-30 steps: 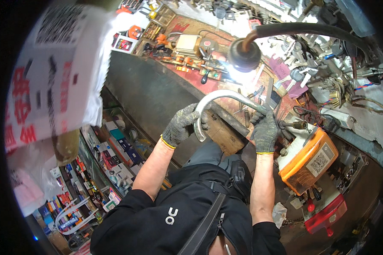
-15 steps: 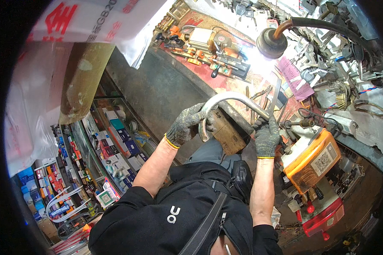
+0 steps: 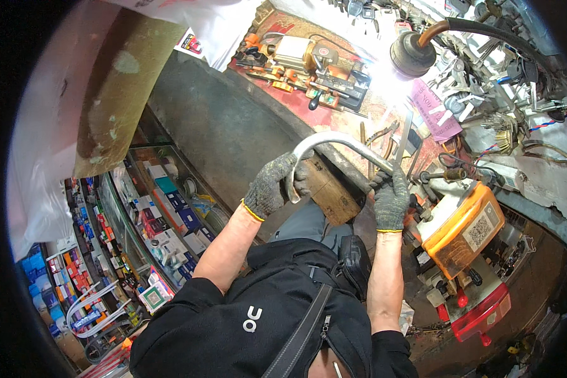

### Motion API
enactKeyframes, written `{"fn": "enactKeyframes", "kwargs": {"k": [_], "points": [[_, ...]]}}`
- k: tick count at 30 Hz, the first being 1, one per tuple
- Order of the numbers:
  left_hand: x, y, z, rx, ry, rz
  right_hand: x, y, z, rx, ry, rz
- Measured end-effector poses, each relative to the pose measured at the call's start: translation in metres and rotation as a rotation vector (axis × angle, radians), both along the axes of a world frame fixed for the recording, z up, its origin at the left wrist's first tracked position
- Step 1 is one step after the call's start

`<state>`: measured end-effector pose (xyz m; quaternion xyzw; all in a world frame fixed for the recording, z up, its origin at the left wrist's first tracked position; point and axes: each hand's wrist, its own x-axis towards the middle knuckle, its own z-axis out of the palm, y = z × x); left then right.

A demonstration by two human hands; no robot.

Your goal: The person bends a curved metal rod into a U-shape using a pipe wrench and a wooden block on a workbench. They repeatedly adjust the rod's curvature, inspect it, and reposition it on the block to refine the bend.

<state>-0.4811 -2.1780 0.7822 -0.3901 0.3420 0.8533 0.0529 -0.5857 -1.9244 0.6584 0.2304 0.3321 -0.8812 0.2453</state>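
Observation:
A curved silver metal bar (image 3: 339, 138), hooked like a lock shackle, spans the space between my gloved hands. My left hand (image 3: 272, 186), in a grey work glove with a yellow cuff edge, is closed around the bar near its hooked end. The bar's far right end lies in the closed fingers of my right hand (image 3: 392, 198), gloved the same way. A flat metal strip like a file (image 3: 405, 135) reaches down behind that hand; I cannot tell whether the hand touches it. Under the bar is a worn wooden block (image 3: 332, 192) by the bench edge.
A key-cutting machine (image 3: 315, 66) sits on the red bench, beside a bright lamp (image 3: 413, 55). Pliers (image 3: 382, 131) and pink paper (image 3: 436, 113) lie nearer. Keys (image 3: 479, 88) crowd the right; an orange-yellow machine (image 3: 463, 230) stands below. Small boxes (image 3: 167, 233) fill a glass case at left.
Both hands and the bar have shifted slightly left in the view, and the bar's hooked end has turned a little. The view itself has also moved slightly. Both grips remain closed.

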Motion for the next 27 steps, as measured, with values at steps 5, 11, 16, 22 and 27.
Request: {"fn": "enactKeyframes", "kwargs": {"k": [5, 11, 16, 22, 27], "points": [[0.001, -0.001, -0.01, -0.106, -0.212, 0.16, 0.003, -0.001, -0.021, 0.504, 0.185, 0.173], [0.018, -0.021, -0.035, -0.197, -0.277, 0.191, -0.004, 0.007, -0.052, 1.757, 0.568, 0.653], [0.027, -0.017, -0.063, -0.274, -0.324, 0.185, -0.009, 0.004, -0.074, 1.845, 0.51, 0.779], [0.031, -0.015, -0.09, -0.34, -0.39, 0.153, -0.026, 0.006, -0.102, 1.727, 0.347, 0.787], [0.034, -0.012, -0.102, -0.4, -0.413, 0.124, -0.013, 0.014, -0.101, 1.115, 0.222, 0.541]]}}
